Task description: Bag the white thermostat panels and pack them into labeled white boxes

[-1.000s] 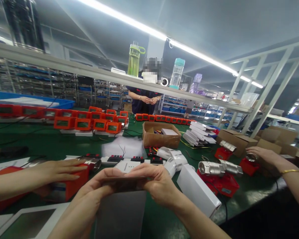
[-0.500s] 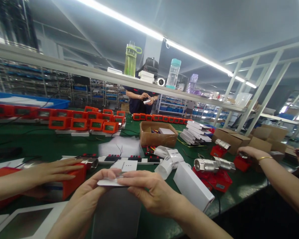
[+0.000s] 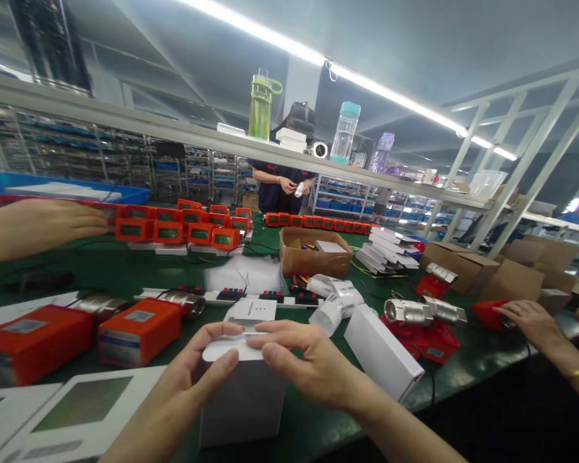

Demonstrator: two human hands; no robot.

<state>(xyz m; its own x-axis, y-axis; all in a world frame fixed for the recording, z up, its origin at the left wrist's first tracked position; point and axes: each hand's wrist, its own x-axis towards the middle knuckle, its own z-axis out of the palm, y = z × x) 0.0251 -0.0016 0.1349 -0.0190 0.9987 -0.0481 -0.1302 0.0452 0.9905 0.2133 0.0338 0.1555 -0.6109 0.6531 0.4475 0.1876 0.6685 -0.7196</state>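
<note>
A white carton box (image 3: 244,402) stands upright at the near edge of the green table (image 3: 101,273). My left hand (image 3: 193,379) grips its top left side, thumb on the end flap. My right hand (image 3: 309,366) presses the flap from the right, fingers curled over it. Behind the box lies a white power strip with red switches (image 3: 251,296). A closed white box (image 3: 383,354) lies just right of my right hand.
Two orange units with metal valves (image 3: 137,329) lie at left, white panels (image 3: 77,411) near them. Another person's hand (image 3: 43,222) reaches over orange meters (image 3: 183,228) at far left. A co-worker's hand (image 3: 531,318) holds a red part at right. Cardboard box (image 3: 313,260) and metal valves (image 3: 422,312) sit mid-table.
The white box has turned upright with its flap folded down under my fingers. The hand at left lifted off the orange unit and moved back toward the meters.
</note>
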